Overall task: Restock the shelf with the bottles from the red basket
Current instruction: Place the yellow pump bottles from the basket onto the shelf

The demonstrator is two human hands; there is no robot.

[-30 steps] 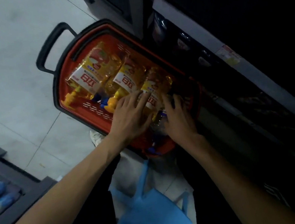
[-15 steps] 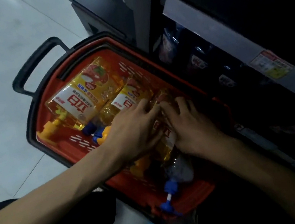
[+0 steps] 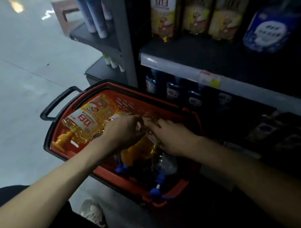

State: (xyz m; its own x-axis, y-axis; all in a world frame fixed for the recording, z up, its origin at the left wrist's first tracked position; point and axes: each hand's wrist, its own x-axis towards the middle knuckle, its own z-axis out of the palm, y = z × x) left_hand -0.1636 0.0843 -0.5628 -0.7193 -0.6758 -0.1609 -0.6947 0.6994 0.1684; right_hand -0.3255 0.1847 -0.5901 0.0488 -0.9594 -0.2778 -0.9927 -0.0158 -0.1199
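Note:
The red basket (image 3: 179, 188) with a black rim and handle stands on the floor against the dark shelf (image 3: 181, 64). A yellow pump bottle (image 3: 88, 120) lies at its far left. Both hands are inside the basket around a second yellow bottle (image 3: 142, 150). My left hand (image 3: 122, 131) curls over its upper part. My right hand (image 3: 172, 139) grips its right side by the label. Below them lies a clear bottle with a blue pump (image 3: 165, 168). What lies under my hands is hidden.
The upper shelf holds yellow-labelled bottles (image 3: 163, 11) and a blue one (image 3: 269, 30). Dark blue bottles (image 3: 173, 89) stand on the shelf below. A side rack (image 3: 98, 40) with tall bottles stands left of the shelf. My shoe (image 3: 92, 212) is beside the basket.
The view has tilted up, showing the upper shelf. Both hands have closed together round the middle yellow bottle, which now sits higher among the others.

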